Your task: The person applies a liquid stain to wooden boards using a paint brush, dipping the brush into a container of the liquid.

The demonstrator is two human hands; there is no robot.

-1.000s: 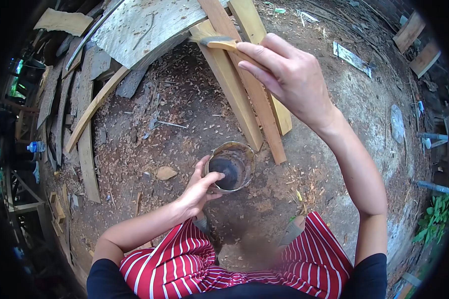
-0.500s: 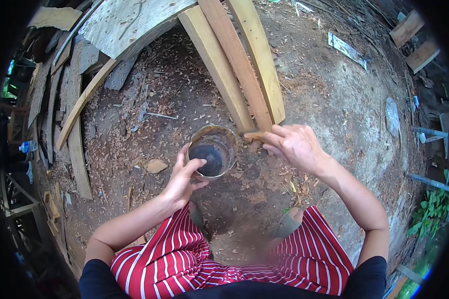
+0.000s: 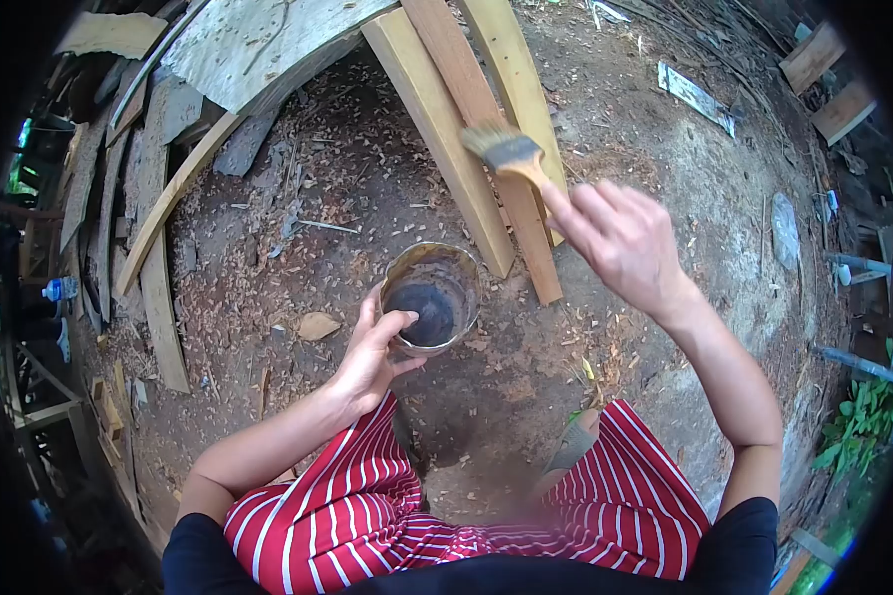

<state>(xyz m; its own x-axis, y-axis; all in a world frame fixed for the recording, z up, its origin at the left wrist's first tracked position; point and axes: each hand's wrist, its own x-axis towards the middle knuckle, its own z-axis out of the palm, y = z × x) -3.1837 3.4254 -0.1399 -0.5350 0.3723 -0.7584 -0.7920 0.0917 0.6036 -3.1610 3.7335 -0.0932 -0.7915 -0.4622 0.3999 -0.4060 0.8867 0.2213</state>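
Note:
A round, stained container (image 3: 430, 298) with dark residue at its bottom is in my left hand (image 3: 369, 349), my thumb hooked over its rim and my fingers round its outer side. My right hand (image 3: 625, 243) grips the handle of a paintbrush (image 3: 509, 151). The brush has pale bristles and a dark ferrule, and its head is over the reddish middle plank (image 3: 486, 104). Whether the bristles touch the wood I cannot tell. Yellowish planks lie on either side, one at the left (image 3: 442, 139) and one at the right (image 3: 519, 74).
A pale, weathered board (image 3: 268, 50) stands at the upper left, with stacked old planks (image 3: 156, 258) below it. Wood chips cover the dirt ground (image 3: 308, 238). A plastic bottle (image 3: 784, 230) lies at the right, near blue pipes (image 3: 858, 365).
My right hand has risen and swung the brush up from beside the container to over the planks. The lower end of the middle plank now shows. My left hand still holds the container.

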